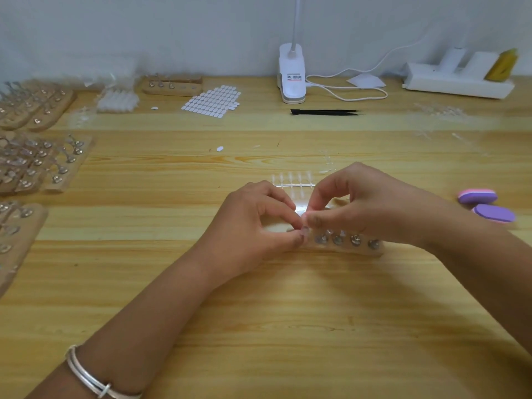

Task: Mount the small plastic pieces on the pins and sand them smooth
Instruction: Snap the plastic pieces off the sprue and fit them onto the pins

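My left hand (pixel 253 226) and right hand (pixel 368 203) both pinch the small clear plastic piece (pixel 301 210) over the 9 o'clock end of the pale wooden pin block (pixel 345 244) on the counter (pixel 288 326); I judge it should be pressed squarely onto its pin, fingertips low, block steadied.

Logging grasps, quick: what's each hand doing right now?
Left hand: pinches a small clear piece at the end of the pin block.
Right hand: pinches the same piece.
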`<state>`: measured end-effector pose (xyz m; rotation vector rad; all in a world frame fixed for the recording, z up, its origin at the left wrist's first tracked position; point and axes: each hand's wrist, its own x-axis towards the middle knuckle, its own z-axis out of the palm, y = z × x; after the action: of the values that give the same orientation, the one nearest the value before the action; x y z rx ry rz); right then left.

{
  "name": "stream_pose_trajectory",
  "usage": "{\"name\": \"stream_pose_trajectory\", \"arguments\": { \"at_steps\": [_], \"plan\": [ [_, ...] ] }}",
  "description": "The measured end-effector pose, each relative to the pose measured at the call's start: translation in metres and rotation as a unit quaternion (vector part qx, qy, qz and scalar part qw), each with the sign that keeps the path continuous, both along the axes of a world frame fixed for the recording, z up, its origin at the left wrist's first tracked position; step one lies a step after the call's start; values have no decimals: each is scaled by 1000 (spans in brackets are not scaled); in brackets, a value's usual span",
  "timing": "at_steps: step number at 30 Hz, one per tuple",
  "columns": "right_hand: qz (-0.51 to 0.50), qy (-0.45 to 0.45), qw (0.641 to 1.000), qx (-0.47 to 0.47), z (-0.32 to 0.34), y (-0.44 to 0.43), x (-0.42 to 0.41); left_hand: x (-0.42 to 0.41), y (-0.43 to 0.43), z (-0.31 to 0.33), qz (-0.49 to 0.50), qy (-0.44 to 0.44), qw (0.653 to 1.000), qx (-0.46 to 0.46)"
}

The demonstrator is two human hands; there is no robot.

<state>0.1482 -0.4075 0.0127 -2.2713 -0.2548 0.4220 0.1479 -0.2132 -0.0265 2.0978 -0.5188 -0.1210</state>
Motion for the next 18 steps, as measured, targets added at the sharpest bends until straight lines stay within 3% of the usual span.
{"name": "stream_pose_trajectory", "arguments": {
  "at_steps": [10, 13, 18],
  "plan": [
    [37, -7, 998, -57, 0, 1, -1, -1, 1, 0, -7, 5, 1000, -1],
    [59, -47, 992, -104, 4, 1, 1, -1, 2, 0, -12, -12, 1000, 11],
    [-19, -149, 982, -118, 7, -15, 33, 1, 2, -1, -18, -76, 995, 60]
  ]
}}
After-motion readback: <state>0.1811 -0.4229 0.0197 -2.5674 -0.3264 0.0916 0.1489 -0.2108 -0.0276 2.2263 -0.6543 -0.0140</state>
